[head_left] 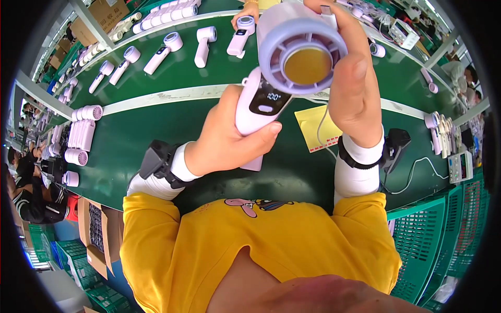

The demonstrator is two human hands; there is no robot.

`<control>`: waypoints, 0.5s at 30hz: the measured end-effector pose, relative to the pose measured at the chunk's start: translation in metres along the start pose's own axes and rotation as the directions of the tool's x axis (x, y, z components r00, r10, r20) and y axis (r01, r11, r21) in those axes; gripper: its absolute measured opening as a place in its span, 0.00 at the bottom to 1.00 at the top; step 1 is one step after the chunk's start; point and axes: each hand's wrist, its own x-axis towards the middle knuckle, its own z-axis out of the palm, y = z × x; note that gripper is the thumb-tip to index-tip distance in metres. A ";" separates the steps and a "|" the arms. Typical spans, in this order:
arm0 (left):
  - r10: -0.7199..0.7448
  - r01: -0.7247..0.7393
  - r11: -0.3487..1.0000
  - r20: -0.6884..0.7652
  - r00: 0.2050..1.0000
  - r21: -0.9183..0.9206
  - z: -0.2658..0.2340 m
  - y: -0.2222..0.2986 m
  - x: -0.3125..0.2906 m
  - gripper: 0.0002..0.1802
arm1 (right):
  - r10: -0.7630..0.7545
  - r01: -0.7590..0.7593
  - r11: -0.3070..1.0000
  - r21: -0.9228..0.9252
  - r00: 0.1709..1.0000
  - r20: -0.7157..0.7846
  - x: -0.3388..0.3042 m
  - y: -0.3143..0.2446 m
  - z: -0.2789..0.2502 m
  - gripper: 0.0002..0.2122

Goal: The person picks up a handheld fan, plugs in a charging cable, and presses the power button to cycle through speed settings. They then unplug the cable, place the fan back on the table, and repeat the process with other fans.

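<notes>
My left hand (229, 130) is closed round the handle of a pale purple handheld fan (264, 101), raised above the green bench. Its dark display is lit, and its round head, with spokes and a gold-coloured centre, tilts up toward me. Beside that head is my right hand (357, 83), its thumb close to the rim. The fingers of this hand curl round a small white plug (328, 16) with a metal tip; part of the grip is hidden behind the fan head. A thin white cable (322, 130) hangs below the right hand. Beneath lies a yellow sheet (318, 129).
Several purple fans (166, 52) lie across the far bench, where another person's hand (247, 11) touches one. Fans are stacked at the left (82, 135) and stand at the right (441, 133) near a small white meter (460, 167). Green crates (417, 245) stand at the lower right.
</notes>
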 end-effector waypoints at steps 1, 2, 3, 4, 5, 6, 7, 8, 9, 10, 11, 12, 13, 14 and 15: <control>0.022 -0.022 1.000 0.001 1.000 0.018 0.002 -0.001 -0.002 0.29 | -0.052 0.053 0.998 -0.020 0.998 0.019 0.000 -0.001 0.000 0.32; 0.042 -0.042 0.998 0.001 0.999 0.038 0.003 -0.001 -0.003 0.30 | -0.051 0.051 0.998 -0.021 0.999 0.017 0.000 -0.002 0.001 0.32; 0.039 -0.039 0.999 0.003 0.999 0.038 0.003 -0.002 -0.003 0.30 | -0.048 0.047 0.998 0.051 0.999 0.017 -0.001 -0.004 0.002 0.31; 0.119 -0.118 0.989 -0.002 0.993 0.094 0.001 -0.006 -0.003 0.30 | -0.042 0.038 0.990 0.132 0.999 0.024 -0.003 -0.003 0.006 0.30; 0.195 -0.193 0.969 -0.002 0.981 0.152 -0.002 -0.009 -0.003 0.29 | -0.034 0.027 0.976 0.214 0.999 0.031 -0.004 -0.002 0.010 0.29; 0.266 -0.261 0.944 0.005 0.964 0.204 -0.002 -0.012 -0.005 0.29 | -0.020 0.012 0.975 0.223 0.999 0.036 -0.007 -0.003 0.015 0.29; 0.247 -0.241 0.948 -0.001 0.969 0.205 -0.002 -0.013 -0.004 0.29 | 0.086 -0.082 0.966 0.246 0.996 -0.005 -0.008 -0.006 0.023 0.26; 0.219 -0.218 0.956 0.017 0.976 0.197 -0.001 -0.015 0.000 0.28 | 0.194 -0.176 0.946 0.272 0.980 -0.042 -0.009 -0.008 0.029 0.23; 0.185 -0.187 0.963 0.027 0.982 0.196 -0.003 -0.016 0.000 0.27 | 0.304 -0.270 0.913 0.307 0.951 -0.065 -0.011 -0.011 0.037 0.20; 0.151 -0.155 0.969 0.036 0.988 0.194 -0.006 -0.017 -0.001 0.27 | 0.323 -0.292 0.901 0.322 0.945 -0.046 -0.011 -0.014 0.038 0.20; 0.134 -0.144 0.974 0.067 0.989 0.176 -0.005 -0.017 0.006 0.26 | 0.424 -0.441 0.831 0.338 0.897 0.128 -0.005 -0.017 0.028 0.22; 0.121 -0.135 0.978 0.099 0.988 0.158 -0.004 -0.018 0.008 0.25 | 0.501 -0.580 0.746 0.327 0.813 0.297 0.000 -0.019 0.018 0.24; 0.111 -0.130 0.982 0.132 0.985 0.138 -0.003 -0.018 0.010 0.25 | 0.552 -0.703 0.650 0.290 0.699 0.455 0.001 -0.021 0.012 0.27; 0.098 -0.118 0.984 0.152 0.984 0.132 -0.004 -0.019 0.010 0.24 | 0.553 -0.707 0.644 0.292 0.694 0.461 0.000 -0.020 0.014 0.27; 0.088 -0.110 0.986 0.174 0.981 0.123 -0.006 -0.020 0.011 0.24 | 0.545 -0.655 0.696 0.295 0.748 0.379 -0.002 -0.020 0.017 0.26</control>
